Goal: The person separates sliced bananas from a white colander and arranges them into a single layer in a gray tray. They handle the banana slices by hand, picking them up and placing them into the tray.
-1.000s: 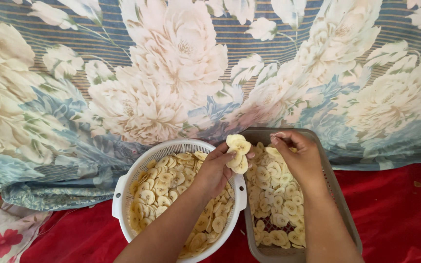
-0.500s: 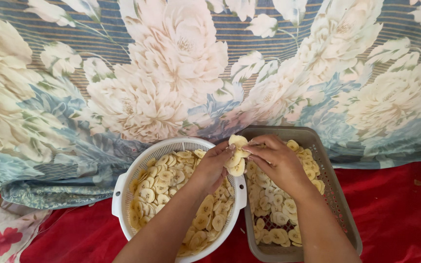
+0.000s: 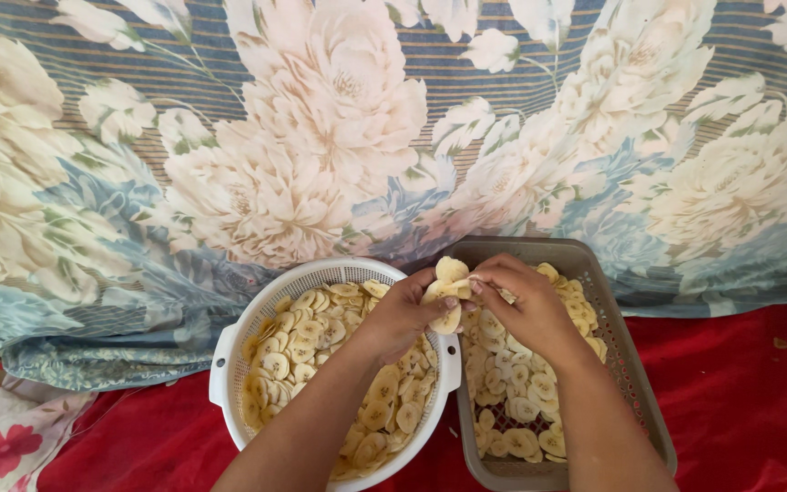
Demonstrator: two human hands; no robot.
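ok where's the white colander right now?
In the head view, the white colander sits lower centre-left on the red cloth, touching the grey tray on its right; the left hand is over it, holding banana slices.

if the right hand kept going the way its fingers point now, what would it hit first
The right hand points left, its fingertips already on the stack of banana slices held by the left hand. So it meets those slices first; beyond them lies the white colander, though depth is hard to judge.

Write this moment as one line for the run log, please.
left hand: holds banana slices over white colander | right hand: fingers on same slices, above grey tray holding spread slices
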